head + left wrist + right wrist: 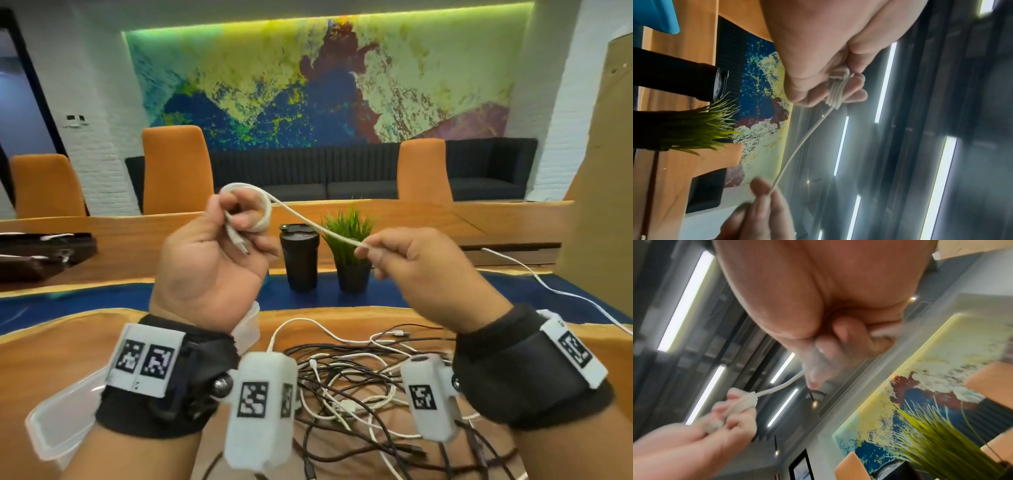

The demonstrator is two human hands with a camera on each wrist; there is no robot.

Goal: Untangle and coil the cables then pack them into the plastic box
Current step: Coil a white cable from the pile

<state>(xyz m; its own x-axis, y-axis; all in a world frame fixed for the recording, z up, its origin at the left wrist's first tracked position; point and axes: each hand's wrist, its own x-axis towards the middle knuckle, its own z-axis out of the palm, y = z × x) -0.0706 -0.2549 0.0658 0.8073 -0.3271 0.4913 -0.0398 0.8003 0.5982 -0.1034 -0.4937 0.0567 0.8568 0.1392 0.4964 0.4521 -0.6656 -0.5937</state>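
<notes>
A white cable [301, 216] is held up in the air between both hands. My left hand [219, 246] grips a small coil of it [263, 219] wound round its fingers, with the plug end hanging in the palm. In the left wrist view the coil [835, 91] sits across the curled fingers. My right hand [404, 253] pinches the free run of the same cable [797, 151], stretched taut from the coil. A tangle of black and white cables [359, 387] lies on the table below. The clear plastic box [58, 421] sits at lower left, partly hidden by my left wrist.
A black tumbler [300, 260] and a potted green plant [349, 250] stand just beyond my hands. Another white cable [548, 284] trails off to the right. Orange chairs [176, 168] line the far side of the wooden table [376, 315].
</notes>
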